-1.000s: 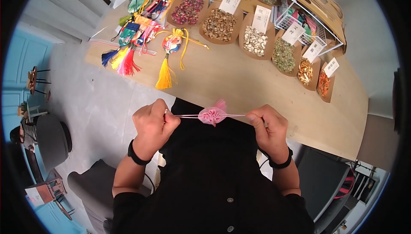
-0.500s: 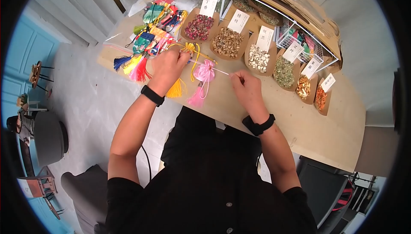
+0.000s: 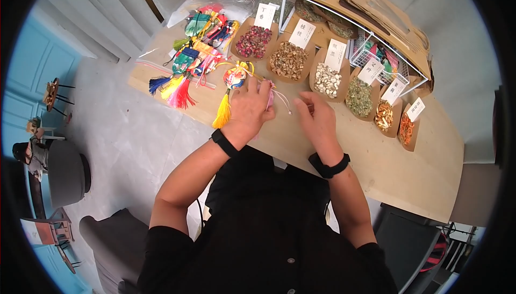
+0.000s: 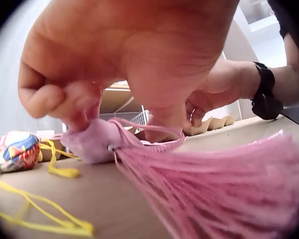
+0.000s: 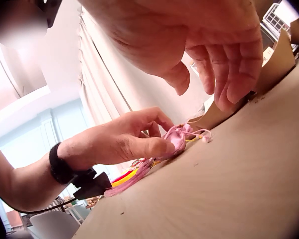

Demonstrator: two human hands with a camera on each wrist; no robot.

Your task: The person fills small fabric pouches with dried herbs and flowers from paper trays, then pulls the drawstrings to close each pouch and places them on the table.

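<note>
My left hand (image 3: 250,108) holds a small pink drawstring pouch (image 4: 92,144) at the tabletop, thumb on one side and fingers on the other. In the head view that hand hides most of the pouch. A long pink tassel (image 4: 219,179) spreads from it toward the left wrist camera. Its thin cords (image 3: 282,100) loop out to the right, tipped with small beads. My right hand (image 3: 318,122) hovers to the right of the pouch, fingers loosely bent, holding nothing. Just beyond the left hand lies a patterned pouch (image 3: 235,77) with a yellow tassel (image 3: 222,114).
More colourful tasselled pouches (image 3: 188,65) lie in a pile at the left. Labelled paper trays of dried herbs, among them rosebuds (image 3: 253,42) and green leaves (image 3: 359,99), line the back of the table (image 3: 398,178). Behind them stands a white wire rack (image 3: 411,87).
Both hands came forward from over the lap, where they drew the cords taut, to the table. My right hand let go of its cord; the left now holds the pouch body.
</note>
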